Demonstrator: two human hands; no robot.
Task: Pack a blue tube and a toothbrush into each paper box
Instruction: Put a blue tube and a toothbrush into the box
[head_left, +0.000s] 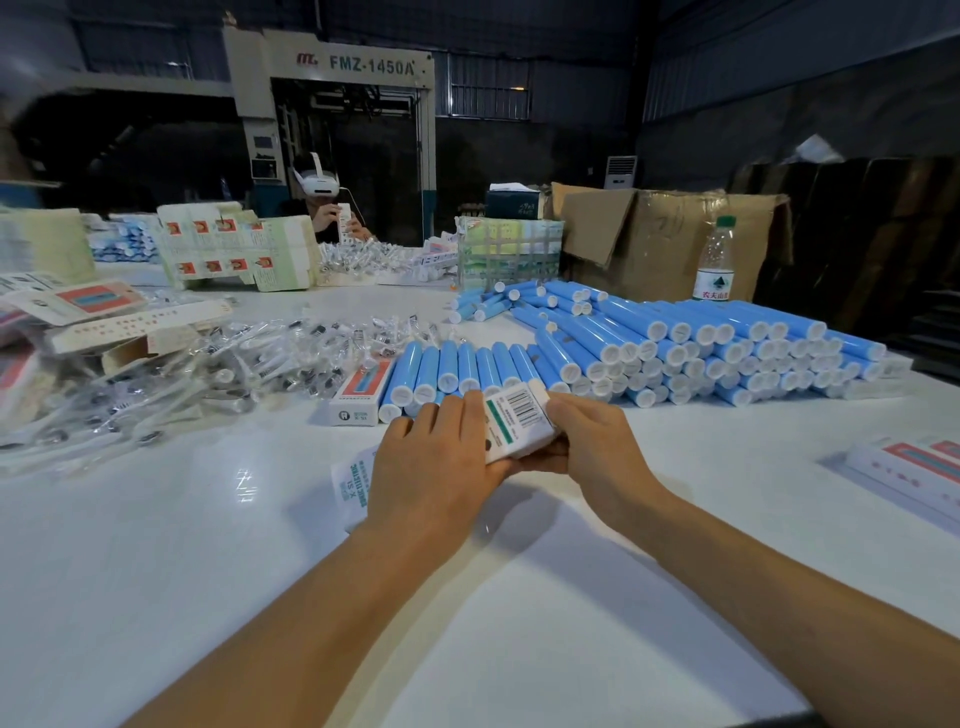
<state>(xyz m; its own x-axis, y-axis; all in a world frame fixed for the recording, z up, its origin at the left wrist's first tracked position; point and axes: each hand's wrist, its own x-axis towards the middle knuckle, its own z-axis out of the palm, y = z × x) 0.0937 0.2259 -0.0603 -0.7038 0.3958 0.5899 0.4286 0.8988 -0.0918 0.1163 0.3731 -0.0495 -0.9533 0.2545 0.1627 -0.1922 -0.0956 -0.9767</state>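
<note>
A white paper box (517, 423) with a barcode on its side is held between both hands above the white table (519, 597). My left hand (431, 467) grips its left side, and my right hand (597, 447) grips the right side and the underside. Just behind the hands lies a row of blue tubes (457, 366) with white caps. A larger pile of blue tubes (701, 343) spreads to the right. Wrapped toothbrushes (218, 369) lie heaped at the left. A box (361, 392) lies beside the tube row. Another white box (350, 486) lies partly hidden under my left hand.
Flat printed box blanks (234, 249) are stacked at the back left. Filled boxes (914, 473) lie at the right edge. A water bottle (716, 260) and a cardboard carton (665, 234) stand behind the tubes. A person with a headset (322, 192) works across the table.
</note>
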